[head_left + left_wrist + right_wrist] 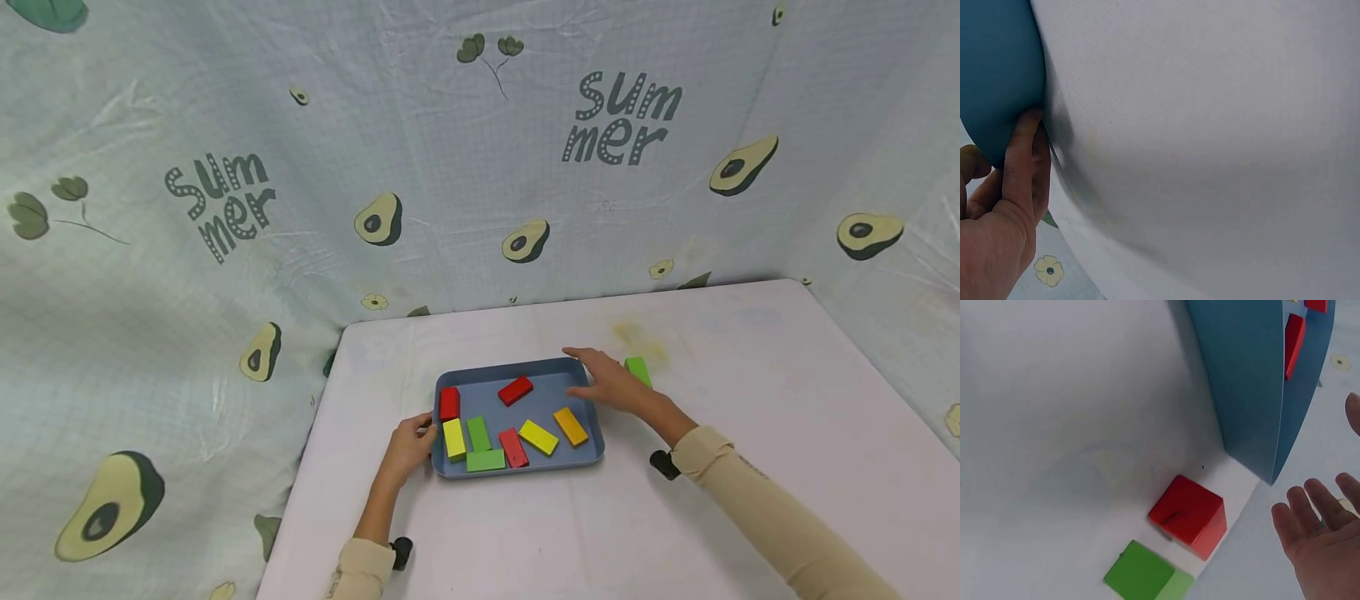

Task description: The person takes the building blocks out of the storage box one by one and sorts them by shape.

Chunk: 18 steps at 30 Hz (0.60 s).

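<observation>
A blue-grey tray (476,379) lies on the table with several red, yellow, green and orange blocks in it. At its left end my left hand (408,446) grips the edge. In the left wrist view, fingers (1019,156) of this hand press on the outer wall of the tray (997,69), with the thumb bent near the rim. Over the tray's upper right corner my right hand (609,382) is spread, holding nothing. Its palm and fingers show in the right wrist view. Below the hand stand a red block (1188,512) and a green block (1141,572), both outside the tray.
The table (750,400) has a pale cover. Behind it and at both sides hangs a cloth (450,133) printed with avocados and words. In the head view the green block (637,369) shows behind the right hand; the red block beside it is hidden there.
</observation>
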Motion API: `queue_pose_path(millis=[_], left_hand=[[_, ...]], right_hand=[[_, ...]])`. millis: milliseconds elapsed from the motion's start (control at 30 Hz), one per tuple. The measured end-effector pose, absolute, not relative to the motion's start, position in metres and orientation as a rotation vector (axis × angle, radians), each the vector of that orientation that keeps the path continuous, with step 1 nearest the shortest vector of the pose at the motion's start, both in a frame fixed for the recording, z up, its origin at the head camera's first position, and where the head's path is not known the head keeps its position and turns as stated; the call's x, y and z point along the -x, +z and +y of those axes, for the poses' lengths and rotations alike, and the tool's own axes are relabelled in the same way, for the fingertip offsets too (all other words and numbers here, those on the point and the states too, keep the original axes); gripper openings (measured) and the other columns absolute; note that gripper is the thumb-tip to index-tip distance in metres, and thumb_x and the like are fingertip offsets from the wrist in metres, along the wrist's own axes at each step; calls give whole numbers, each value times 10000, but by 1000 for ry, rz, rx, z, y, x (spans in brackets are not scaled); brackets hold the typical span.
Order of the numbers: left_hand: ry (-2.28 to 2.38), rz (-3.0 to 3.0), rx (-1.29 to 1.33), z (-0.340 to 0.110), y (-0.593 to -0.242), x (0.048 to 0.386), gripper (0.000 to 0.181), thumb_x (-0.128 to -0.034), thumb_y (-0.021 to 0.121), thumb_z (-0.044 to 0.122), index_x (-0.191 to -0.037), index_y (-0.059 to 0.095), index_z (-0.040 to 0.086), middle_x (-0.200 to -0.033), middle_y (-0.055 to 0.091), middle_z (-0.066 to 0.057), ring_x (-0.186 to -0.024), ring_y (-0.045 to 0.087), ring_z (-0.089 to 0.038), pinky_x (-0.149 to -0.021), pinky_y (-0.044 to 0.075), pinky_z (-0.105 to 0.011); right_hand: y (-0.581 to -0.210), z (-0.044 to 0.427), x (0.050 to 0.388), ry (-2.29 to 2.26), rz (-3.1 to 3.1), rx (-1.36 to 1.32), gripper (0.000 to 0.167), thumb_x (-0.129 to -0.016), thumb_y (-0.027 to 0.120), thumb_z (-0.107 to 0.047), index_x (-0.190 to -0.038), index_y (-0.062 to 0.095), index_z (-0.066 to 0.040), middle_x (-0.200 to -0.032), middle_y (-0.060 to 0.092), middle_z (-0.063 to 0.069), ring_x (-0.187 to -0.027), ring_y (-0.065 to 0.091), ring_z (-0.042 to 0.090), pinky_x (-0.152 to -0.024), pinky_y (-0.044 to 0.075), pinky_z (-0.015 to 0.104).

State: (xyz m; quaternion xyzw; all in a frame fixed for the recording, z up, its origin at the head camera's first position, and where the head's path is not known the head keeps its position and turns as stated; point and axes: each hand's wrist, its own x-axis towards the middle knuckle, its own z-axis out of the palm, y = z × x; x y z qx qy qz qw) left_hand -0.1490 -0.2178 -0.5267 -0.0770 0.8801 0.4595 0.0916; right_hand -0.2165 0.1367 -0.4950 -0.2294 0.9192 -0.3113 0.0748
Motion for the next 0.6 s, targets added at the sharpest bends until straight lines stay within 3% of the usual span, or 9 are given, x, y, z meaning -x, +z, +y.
queue_pose_path(millis=[600], left_hand=[[1376, 2627, 199, -218, -525, 147, 394, -938, 527, 113, -1298, 529, -46, -1193, 591, -184, -971, 599, -261, -657, 536, -310]], right_hand=[[-498, 119, 210, -967, 2671, 753, 727, -842, 718, -269, -1436, 357, -56, -1413, 398, 175, -1226, 415, 346, -971, 384, 505]])
